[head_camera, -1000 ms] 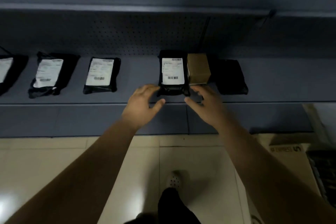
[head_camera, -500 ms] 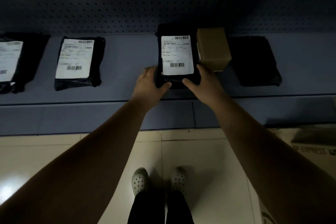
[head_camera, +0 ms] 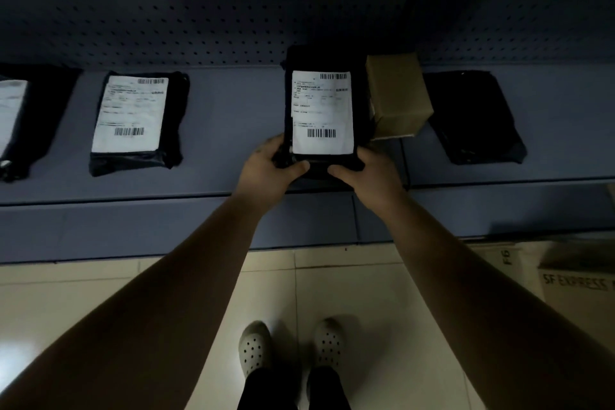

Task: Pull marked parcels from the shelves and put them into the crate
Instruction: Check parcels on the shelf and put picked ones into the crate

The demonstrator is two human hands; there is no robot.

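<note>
Parcel (head_camera: pixel 321 110) – black bag with a white label bearing two barcodes – lies on the shelf (head_camera: pixel 233 130), long axis front to back, far end close to the perforated back panel (head_camera: pixel 199 3). Both hands are on its near end. Left hand (head_camera: pixel 266 170) grips the near left corner, thumb on top and fingers (head_camera: pixel 271 146) curled round the side edge. Right hand (head_camera: pixel 369 173) grips the near right corner in the same way, thumb on top. The thumbs are near each other, just below the label. Whether the near end is lifted clear of the shelf cannot be told.

Brown box (head_camera: pixel 396 93) stands just beside the parcel's right edge, possibly touching it. Plain black bag (head_camera: pixel 476 116), no label visible, lies to the right of the box. Second labelled bag (head_camera: pixel 133 116) lies well to the left of the parcel; a third (head_camera: pixel 20 116) is cut off by the left edge of the view.

Below the shelf – tiled floor (head_camera: pixel 100 309) and the person's perforated shoes (head_camera: pixel 254 346). A carton (head_camera: pixel 575 283) lettered "SF EXPRESS" stands at the lower right.
</note>
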